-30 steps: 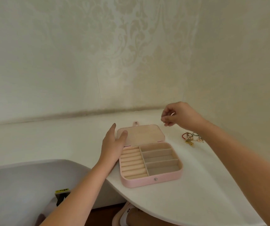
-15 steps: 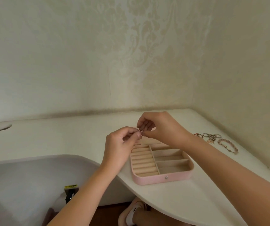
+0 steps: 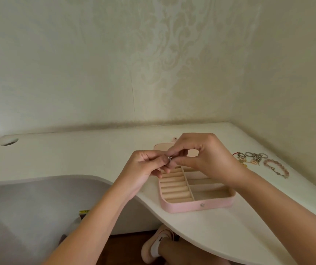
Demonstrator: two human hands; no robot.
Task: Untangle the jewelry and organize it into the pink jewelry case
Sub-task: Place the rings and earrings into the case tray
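The left hand point(image 3: 143, 165) and the right hand point(image 3: 201, 155) are each pinching a small silver piece point(image 3: 169, 158) between fingertips, just above the open pink jewelry case point(image 3: 195, 206). Teasing it apart gently, low over the case, is probably the safest way, since a drop would land inside. The jewelry tangle point(image 3: 252, 158) and a beaded bracelet point(image 3: 276, 168) are lying on the white counter point(image 3: 77, 153), right of the case, beneath patterned wallpaper point(image 3: 172, 54).

The silvery piece point(image 3: 169, 158) pinched between left hand point(image 3: 143, 169) and right hand point(image 3: 207, 159) is too small to identify, and the right hand hides most of the lid of the pink jewelry case point(image 3: 191, 206).
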